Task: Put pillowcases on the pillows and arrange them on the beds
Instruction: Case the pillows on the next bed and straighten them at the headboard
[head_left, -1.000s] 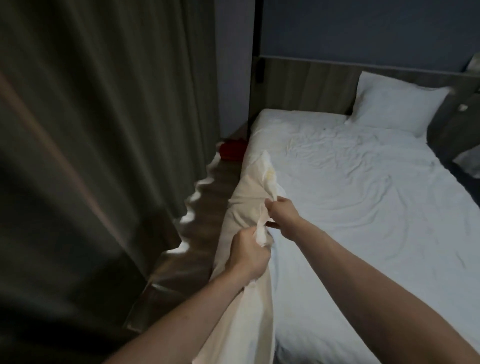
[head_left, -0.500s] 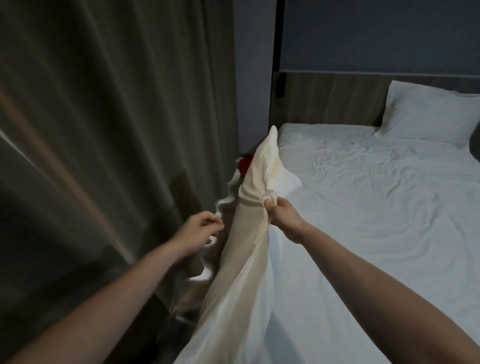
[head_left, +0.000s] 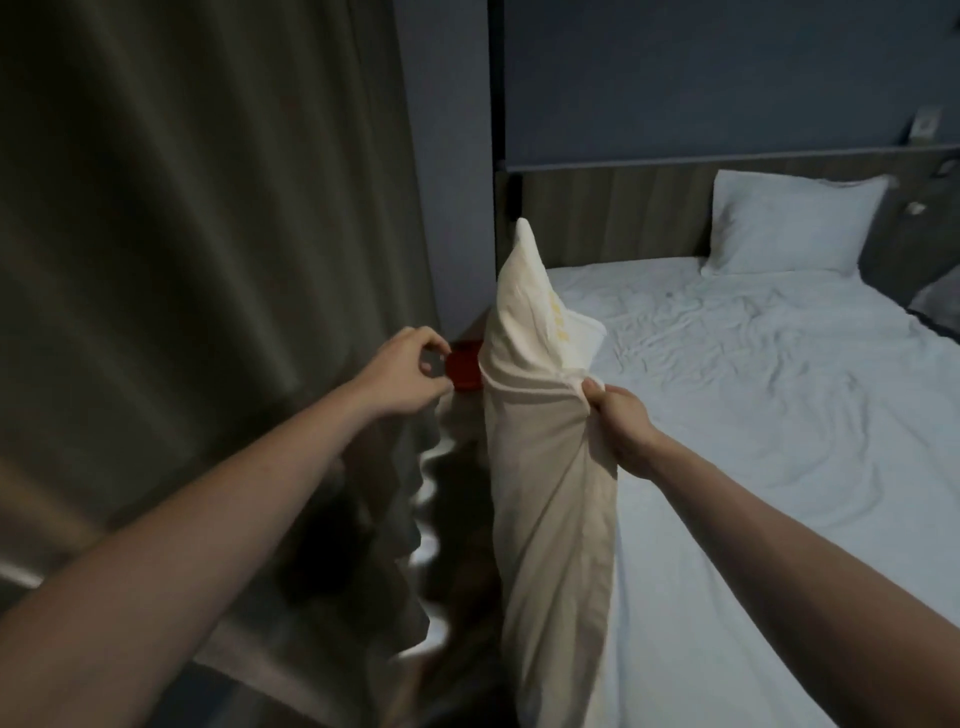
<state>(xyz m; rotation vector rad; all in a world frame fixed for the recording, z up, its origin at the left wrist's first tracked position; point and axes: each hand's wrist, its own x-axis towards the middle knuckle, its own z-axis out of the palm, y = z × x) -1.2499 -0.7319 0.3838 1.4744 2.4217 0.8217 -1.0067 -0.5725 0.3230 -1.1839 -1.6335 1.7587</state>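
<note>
The right hand (head_left: 621, 421) is clenched on a bunched fold of the cream pillowcase (head_left: 550, 467), which stands upright as a long column just off the left edge of the bed (head_left: 753, 441). Above the grip the cloth rises to a point in front of the wooden headboard (head_left: 613, 218); below it the fabric hangs in long creases down past the bottom of the view. At the top a whiter piece with faint yellow marks, seemingly the pillow inside (head_left: 571, 332), pokes out of the case toward the mattress. The left hand (head_left: 410, 371) is apart from the pillowcase, held out to the left of it with its fingers curled inward toward the thumb and nothing visibly gripped; whether the fingertips meet is hard to tell. Just beyond that hand, on the floor in the gap between curtain and bed, sits a small red object (head_left: 465, 369) too dim to identify. A heavy dark curtain (head_left: 208, 260) fills the left side, light showing along its wavy hem. On the bed the white sheet is wrinkled, and a cased white pillow (head_left: 789, 228) leans against the headboard at the far right corner.
</note>
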